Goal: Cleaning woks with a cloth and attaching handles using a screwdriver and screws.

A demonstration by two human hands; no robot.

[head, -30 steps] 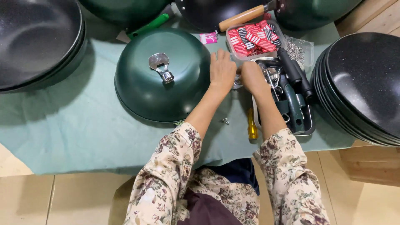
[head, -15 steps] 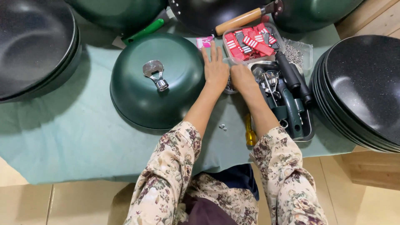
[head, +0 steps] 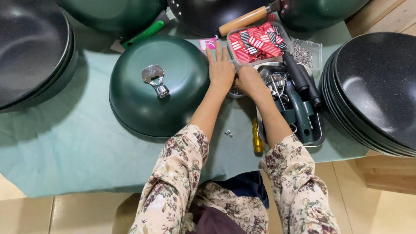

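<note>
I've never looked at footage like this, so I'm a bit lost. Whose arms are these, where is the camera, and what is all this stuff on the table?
The camera sits on a person's head and looks down, so the two floral-sleeved arms are their own. The left hand lies flat against the edge of an upturned green pan with a metal handle bracket. The right hand reaches into a small dish beside it; what it grips is hidden. On the teal cloth lie a yellow-handled screwdriver, a metal tray of tools, a tray of red packets and stacked dark pans.

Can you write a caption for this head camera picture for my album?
Both hands, left hand and right hand, reach beside an upturned green wok toward a metal tray.
</note>
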